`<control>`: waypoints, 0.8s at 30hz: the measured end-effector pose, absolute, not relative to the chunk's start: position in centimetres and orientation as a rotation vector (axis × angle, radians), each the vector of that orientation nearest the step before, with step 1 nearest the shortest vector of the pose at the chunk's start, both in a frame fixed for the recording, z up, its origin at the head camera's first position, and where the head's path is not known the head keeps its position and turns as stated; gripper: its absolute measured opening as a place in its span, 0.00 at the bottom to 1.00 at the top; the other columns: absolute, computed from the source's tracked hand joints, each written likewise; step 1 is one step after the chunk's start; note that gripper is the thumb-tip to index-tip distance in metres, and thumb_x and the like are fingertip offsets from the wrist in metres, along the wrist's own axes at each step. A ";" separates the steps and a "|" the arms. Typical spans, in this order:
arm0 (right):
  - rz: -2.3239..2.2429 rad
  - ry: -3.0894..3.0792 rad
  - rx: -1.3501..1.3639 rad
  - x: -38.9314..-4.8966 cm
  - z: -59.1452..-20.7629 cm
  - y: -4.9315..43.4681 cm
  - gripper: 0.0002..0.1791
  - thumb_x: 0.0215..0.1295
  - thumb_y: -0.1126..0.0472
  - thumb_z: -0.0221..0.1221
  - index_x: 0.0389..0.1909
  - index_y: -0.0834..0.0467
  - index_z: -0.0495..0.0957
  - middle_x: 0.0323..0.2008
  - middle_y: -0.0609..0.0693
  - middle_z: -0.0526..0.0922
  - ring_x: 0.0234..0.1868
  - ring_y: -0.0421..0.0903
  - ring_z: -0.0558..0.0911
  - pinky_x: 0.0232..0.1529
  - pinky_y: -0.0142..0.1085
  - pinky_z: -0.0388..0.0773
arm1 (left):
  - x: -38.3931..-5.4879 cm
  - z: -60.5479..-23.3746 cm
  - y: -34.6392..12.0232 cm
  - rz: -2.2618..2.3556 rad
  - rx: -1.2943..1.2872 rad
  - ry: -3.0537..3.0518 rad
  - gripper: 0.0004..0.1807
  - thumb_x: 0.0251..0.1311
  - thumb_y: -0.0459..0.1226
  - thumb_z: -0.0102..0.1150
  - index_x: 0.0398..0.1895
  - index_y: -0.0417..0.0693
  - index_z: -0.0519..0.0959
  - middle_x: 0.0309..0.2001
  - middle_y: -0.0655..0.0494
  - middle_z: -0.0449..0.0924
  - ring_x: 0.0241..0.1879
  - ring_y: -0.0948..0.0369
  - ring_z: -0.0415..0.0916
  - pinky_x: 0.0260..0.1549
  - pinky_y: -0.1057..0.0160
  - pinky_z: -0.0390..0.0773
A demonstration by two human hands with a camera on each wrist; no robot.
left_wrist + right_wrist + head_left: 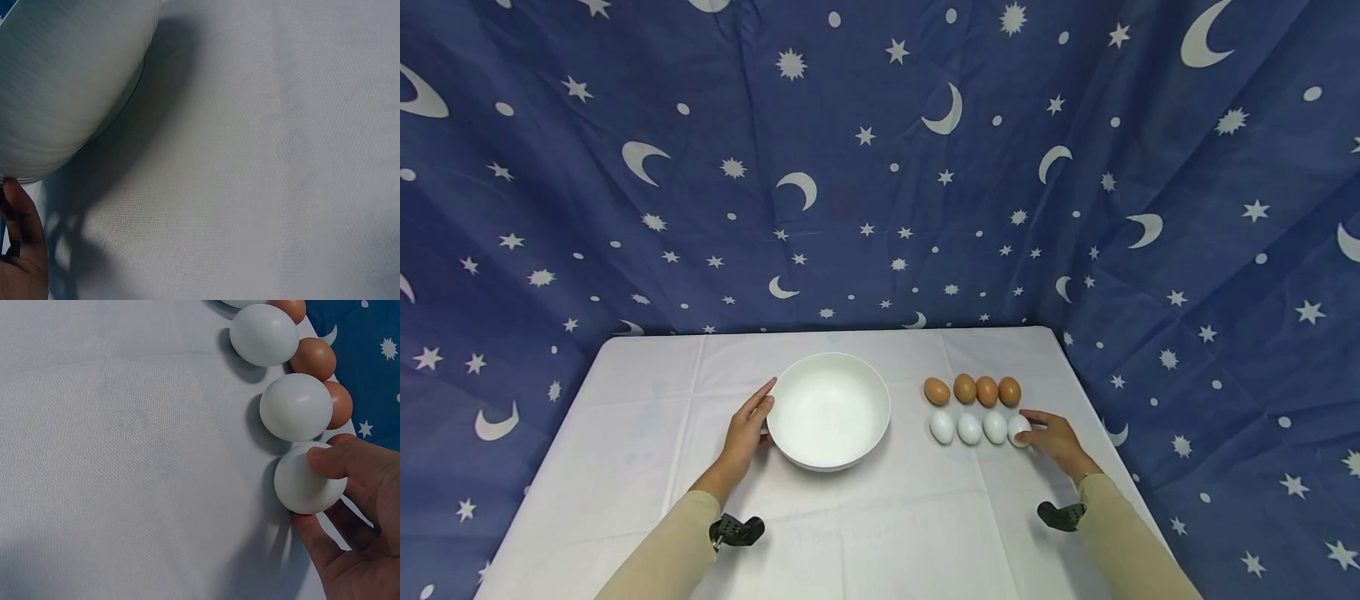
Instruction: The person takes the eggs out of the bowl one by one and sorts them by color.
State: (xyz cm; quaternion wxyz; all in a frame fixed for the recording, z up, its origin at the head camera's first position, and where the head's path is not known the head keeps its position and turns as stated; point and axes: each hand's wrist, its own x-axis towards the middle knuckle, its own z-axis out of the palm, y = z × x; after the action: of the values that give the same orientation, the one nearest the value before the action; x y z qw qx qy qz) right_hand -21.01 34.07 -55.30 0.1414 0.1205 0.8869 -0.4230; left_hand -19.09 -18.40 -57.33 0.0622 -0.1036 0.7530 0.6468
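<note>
A wide white bowl (829, 412) stands on the table, its inside bare. At its left side my left hand (747, 429) has fairly straight fingers resting against the outer wall. In the left wrist view a fingertip of the left hand (24, 231) touches the bowl (69, 81) low on its side. My right hand (1055, 440) pinches the rightmost white egg (1018, 430) in the front row. The right wrist view shows the right hand (359, 506) with its thumb on one side of that egg (306, 484) and a finger against the other.
More white eggs (969, 429) lie in a row to the left of the held one. Behind them is a row of brown eggs (966, 388). A white cloth (850, 533) covers the table, and a blue star-patterned curtain (880, 208) hangs behind and at the sides.
</note>
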 end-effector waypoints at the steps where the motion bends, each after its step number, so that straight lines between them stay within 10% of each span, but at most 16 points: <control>1: -1.219 2.560 0.348 -21.0 -55.3 34.0 0.37 0.58 0.64 0.65 0.67 0.70 0.66 0.67 0.71 0.65 0.69 0.67 0.61 0.67 0.59 0.62 | -19.1 -57.3 -18.4 1.956 -0.309 2.273 0.27 0.74 0.56 0.41 0.74 0.68 0.62 0.73 0.54 0.61 0.41 0.63 0.73 0.37 0.66 0.77; 24: -1.259 2.487 0.395 -21.5 -55.2 34.2 0.38 0.58 0.65 0.65 0.69 0.70 0.63 0.68 0.71 0.63 0.65 0.64 0.67 0.55 0.46 0.76 | -19.2 -57.5 -18.3 1.953 -0.343 2.280 0.27 0.73 0.57 0.43 0.74 0.69 0.63 0.73 0.55 0.61 0.44 0.61 0.72 0.38 0.66 0.77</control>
State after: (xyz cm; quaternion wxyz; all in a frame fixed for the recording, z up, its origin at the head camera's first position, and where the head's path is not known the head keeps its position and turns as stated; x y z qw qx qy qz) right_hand -21.54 34.22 -55.25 0.1623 0.1384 0.8716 -0.4413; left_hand -19.17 -18.28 -57.49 0.0599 -0.1132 0.7533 0.6451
